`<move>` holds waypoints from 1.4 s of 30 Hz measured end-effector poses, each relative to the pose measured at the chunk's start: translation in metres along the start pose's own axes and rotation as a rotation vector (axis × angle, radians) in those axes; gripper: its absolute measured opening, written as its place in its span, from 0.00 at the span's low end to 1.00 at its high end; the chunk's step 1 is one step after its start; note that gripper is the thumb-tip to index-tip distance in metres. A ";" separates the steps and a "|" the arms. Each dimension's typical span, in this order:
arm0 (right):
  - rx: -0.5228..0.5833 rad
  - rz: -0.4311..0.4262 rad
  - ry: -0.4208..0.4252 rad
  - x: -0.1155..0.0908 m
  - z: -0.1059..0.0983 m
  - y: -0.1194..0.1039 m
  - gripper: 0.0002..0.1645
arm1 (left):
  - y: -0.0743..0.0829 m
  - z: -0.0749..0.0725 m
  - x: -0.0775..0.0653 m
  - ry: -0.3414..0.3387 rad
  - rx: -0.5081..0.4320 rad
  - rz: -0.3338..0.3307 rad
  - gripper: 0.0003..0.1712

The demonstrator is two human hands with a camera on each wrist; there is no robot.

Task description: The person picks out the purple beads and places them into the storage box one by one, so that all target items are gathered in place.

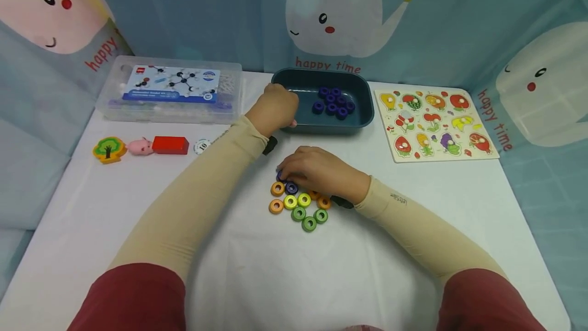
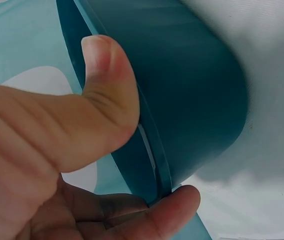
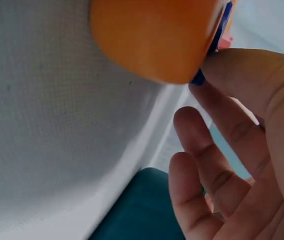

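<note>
At its left end, the dark teal plastic bin (image 1: pixel 337 129) is gripped by my left hand (image 1: pixel 274 106); in the left wrist view the thumb (image 2: pixel 109 85) lies over the rim and the fingers curl at the edge. Several purple rings (image 1: pixel 332 109) lie inside the bin. My right hand (image 1: pixel 321 171) pinches a purple ring (image 1: pixel 279 175) between thumb and index finger, mostly hidden by the fingertips. Around it on the table lie another purple ring (image 1: pixel 291 188), several orange rings (image 1: pixel 276 206), two yellow rings (image 1: pixel 304 199) and three green rings (image 1: pixel 310 224).
A clear plastic case (image 1: pixel 170 114) stands at the back left. Before it lie a tree piece (image 1: pixel 109 149), a pink pig (image 1: pixel 140 146), a red block (image 1: pixel 170 145) and a round white token (image 1: pixel 201 146). A fruit puzzle board (image 1: pixel 434 125) lies at the right, near the curtain.
</note>
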State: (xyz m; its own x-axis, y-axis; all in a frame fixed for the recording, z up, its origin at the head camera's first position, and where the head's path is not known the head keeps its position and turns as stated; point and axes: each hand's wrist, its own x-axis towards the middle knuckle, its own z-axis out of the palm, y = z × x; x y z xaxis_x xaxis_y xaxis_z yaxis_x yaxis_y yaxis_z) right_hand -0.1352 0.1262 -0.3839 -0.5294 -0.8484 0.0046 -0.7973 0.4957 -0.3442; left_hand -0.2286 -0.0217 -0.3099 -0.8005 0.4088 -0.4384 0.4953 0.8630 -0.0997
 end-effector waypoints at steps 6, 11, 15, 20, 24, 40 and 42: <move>-0.007 -0.001 0.010 -0.001 -0.004 -0.001 0.09 | -0.001 -0.001 0.000 0.001 0.009 0.004 0.24; 0.055 0.024 0.141 -0.009 -0.037 0.001 0.09 | -0.001 -0.001 0.002 -0.003 0.015 0.002 0.26; 0.087 0.203 0.284 -0.017 -0.069 0.026 0.09 | -0.001 -0.001 0.002 -0.004 0.026 -0.006 0.27; 0.128 0.446 0.289 -0.014 -0.077 0.075 0.10 | 0.000 -0.001 0.003 -0.044 0.030 -0.022 0.26; 0.144 0.554 0.190 -0.007 -0.068 0.102 0.09 | 0.001 0.000 0.003 -0.057 0.026 -0.017 0.24; 0.074 0.670 0.130 0.013 -0.060 0.124 0.10 | 0.000 0.000 0.000 0.006 0.014 0.018 0.20; 0.091 0.672 0.134 0.015 -0.059 0.125 0.10 | -0.001 0.001 0.000 0.006 0.013 0.013 0.20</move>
State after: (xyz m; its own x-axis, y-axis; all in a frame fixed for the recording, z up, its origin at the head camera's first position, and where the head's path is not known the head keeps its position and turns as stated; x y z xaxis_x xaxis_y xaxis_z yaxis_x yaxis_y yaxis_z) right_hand -0.2596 0.1866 -0.3713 -0.9360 -0.3295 -0.1236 -0.2594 0.8833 -0.3904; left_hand -0.2289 -0.0229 -0.3104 -0.7956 0.4220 -0.4347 0.5103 0.8535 -0.1052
